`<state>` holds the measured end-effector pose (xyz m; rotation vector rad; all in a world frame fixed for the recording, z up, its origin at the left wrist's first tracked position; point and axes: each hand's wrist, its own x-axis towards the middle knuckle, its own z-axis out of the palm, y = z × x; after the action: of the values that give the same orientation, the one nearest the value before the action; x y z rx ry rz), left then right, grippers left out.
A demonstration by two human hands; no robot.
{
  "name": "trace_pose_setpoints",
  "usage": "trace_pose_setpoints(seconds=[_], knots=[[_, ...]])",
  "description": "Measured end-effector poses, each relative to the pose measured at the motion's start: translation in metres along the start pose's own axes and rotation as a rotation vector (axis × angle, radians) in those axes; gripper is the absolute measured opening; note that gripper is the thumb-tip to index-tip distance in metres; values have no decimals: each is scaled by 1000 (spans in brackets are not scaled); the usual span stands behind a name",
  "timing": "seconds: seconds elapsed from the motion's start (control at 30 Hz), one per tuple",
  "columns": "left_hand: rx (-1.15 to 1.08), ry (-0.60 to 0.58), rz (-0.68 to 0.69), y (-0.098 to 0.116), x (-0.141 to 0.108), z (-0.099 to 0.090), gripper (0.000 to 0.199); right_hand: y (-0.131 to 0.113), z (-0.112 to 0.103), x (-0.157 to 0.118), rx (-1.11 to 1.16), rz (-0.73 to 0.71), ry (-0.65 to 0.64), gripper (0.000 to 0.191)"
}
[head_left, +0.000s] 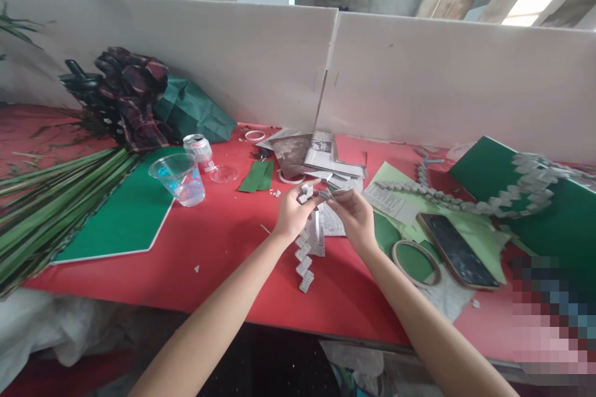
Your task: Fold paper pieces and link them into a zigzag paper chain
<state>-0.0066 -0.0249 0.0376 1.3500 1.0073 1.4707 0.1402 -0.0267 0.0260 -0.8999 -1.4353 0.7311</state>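
Near the middle of the red table, my left hand [294, 212] is closed on the upper end of a zigzag chain of folded printed paper [303, 260]. The chain hangs below the fingers toward the table's front edge. My right hand [356, 216] is close beside it, thumb and fingers pinched on a small folded paper piece [326, 194] that meets the left fingertips. Printed paper strips [317, 237] lie beneath and between the hands. A longer folded-paper chain [447, 198] stretches across the right side, its far end heaped on a green board [493, 173].
On the left are a plastic cup [180, 181], a can [199, 152], long green leaves [69, 198] and a green board [116, 223]. Newspapers [326, 155] lie behind the hands. Rightward are a tape roll [398, 260] and a phone [459, 251]. A white partition [186, 56] stands behind.
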Motion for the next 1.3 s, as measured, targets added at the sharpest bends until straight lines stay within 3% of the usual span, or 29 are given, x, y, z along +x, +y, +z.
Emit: trace_pose_setpoints(seconds=[0.33, 0.57, 0.97, 1.17, 1.3], knots=[[45, -36, 87, 1, -1, -1, 24, 2, -3, 5, -88, -17, -64, 25], [53, -11, 55, -1, 0, 0, 15, 1, -5, 4, -156, -92, -67, 17], [244, -85, 217, 1, -3, -2, 9, 1, -2, 0, -248, -160, -136, 14], [153, -96, 59, 3, -4, 0, 14, 3, -4, 4, -130, -53, -54, 11], [-85, -124, -207, 3, -2, -2, 31, 4, -10, 8, -58, 15, -24, 15]])
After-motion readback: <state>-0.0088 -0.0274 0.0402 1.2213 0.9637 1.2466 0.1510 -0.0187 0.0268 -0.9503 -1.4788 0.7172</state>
